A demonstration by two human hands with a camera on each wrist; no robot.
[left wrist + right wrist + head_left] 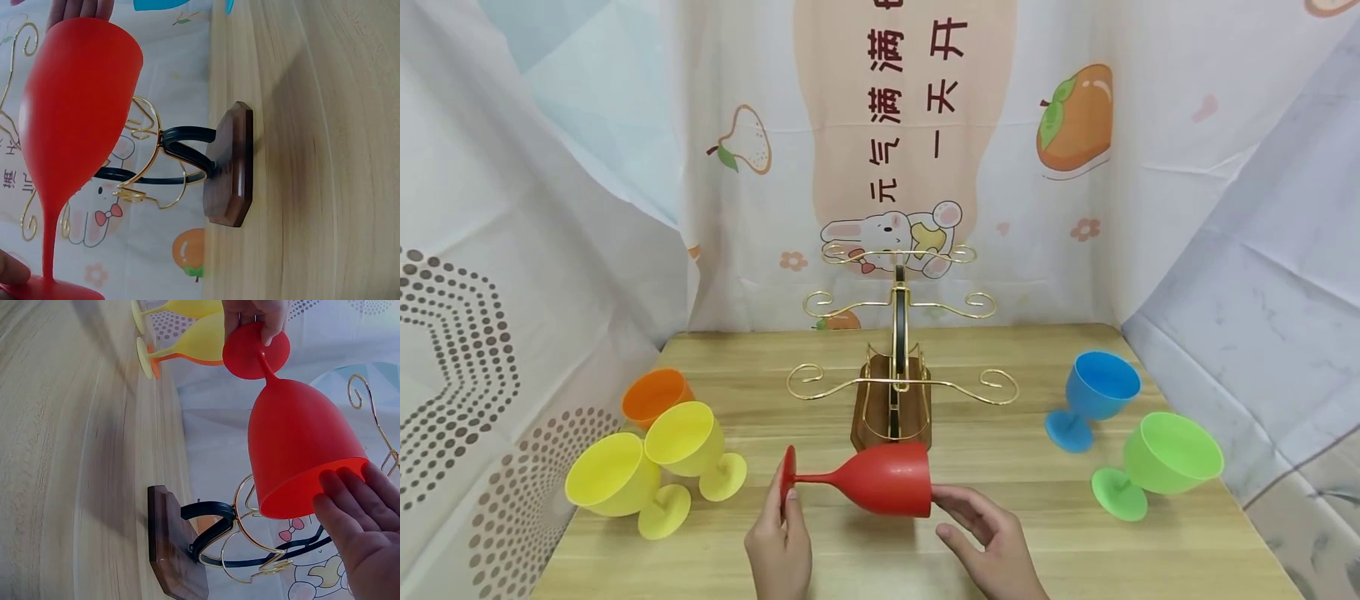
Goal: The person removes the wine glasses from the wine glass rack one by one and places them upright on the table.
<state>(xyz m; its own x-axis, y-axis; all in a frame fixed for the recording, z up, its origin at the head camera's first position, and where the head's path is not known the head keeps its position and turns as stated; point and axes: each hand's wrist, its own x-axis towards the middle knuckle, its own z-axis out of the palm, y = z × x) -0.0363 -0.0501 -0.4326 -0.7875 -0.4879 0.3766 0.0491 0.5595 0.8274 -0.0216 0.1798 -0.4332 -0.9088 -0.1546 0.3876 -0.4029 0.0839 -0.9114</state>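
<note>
A red plastic goblet [887,480] lies sideways in the air above the table, its mouth towards the right. My left hand [781,537] pinches the edge of its round foot [250,353] between thumb and fingers. At the other end, my right hand [988,537] has its fingers [356,497] extended against the rim, thumb held apart. Just behind the goblet stands a gold wire glass rack with a brown wooden base [234,169]. Curled hooks [977,389] stick out from it to both sides at three heights.
Two yellow goblets [681,442] and an orange goblet [657,396] stand at the left of the wooden table [760,358]. On the right are a blue goblet [1101,387] and a green goblet [1172,454]. Printed cloth [760,217] hangs behind and at the sides.
</note>
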